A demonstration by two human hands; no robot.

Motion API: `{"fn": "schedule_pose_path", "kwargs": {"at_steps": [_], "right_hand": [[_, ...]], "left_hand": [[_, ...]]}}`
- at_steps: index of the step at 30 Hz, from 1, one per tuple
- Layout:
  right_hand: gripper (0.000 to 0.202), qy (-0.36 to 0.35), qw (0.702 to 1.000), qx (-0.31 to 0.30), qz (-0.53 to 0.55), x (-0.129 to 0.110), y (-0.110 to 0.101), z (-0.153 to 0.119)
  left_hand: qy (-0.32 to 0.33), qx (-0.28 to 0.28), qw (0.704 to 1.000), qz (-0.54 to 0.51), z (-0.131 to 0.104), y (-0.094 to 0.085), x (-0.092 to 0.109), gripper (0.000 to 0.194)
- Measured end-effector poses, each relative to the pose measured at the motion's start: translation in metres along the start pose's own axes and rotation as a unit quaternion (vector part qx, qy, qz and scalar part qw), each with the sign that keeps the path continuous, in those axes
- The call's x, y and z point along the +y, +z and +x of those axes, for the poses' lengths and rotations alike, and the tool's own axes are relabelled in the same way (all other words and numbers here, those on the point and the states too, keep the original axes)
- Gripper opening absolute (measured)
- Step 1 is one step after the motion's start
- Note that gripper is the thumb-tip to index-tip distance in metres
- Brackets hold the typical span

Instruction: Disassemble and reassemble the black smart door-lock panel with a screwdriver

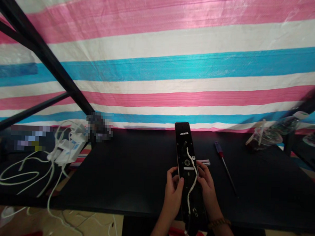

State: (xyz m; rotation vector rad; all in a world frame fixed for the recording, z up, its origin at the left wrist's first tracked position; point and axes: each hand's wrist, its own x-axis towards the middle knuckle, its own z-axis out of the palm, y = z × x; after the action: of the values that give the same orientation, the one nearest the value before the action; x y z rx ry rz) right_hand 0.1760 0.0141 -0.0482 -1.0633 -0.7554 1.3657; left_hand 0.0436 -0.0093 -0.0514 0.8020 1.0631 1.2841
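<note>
A long, narrow black panel (187, 162), much like the back of a door lock, extends from the table's front edge toward the far edge. Along its face runs a white cable (195, 180), beside screw holes and small white labels. My left hand (174, 188) grips the panel's left edge, thumb on the face. On the opposite edge, my right hand (206, 182) is closed around it too. A small clear plastic packet (204, 162) lies just beyond my right fingers. To the right rests a screwdriver (224, 164) with a purple and red handle, touched by neither hand.
The black table (123, 179) spans the front. White cords and a power strip (71, 145) crowd the left side. Crumpled clear plastic cups (267, 136) stand at the back right. A black metal frame (52, 64) and a striped sheet (175, 77) rise behind.
</note>
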Motion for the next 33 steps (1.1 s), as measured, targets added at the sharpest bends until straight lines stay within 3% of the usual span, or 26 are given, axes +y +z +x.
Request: {"fn": "schedule_pose_path", "kwargs": {"at_steps": [23,33], "right_hand": [[0.046,0.003,1.000,-0.001,0.001,-0.0009,0.0006,-0.0007],[0.046,-0.001,1.000,0.000,0.005,0.0005,0.0008,-0.0008]], "left_hand": [[-0.010,0.006,1.000,0.006,-0.0003,0.0017,0.0047,0.048],[0.017,-0.007,0.999,0.026,0.0006,-0.0015,0.0007,0.060]]}}
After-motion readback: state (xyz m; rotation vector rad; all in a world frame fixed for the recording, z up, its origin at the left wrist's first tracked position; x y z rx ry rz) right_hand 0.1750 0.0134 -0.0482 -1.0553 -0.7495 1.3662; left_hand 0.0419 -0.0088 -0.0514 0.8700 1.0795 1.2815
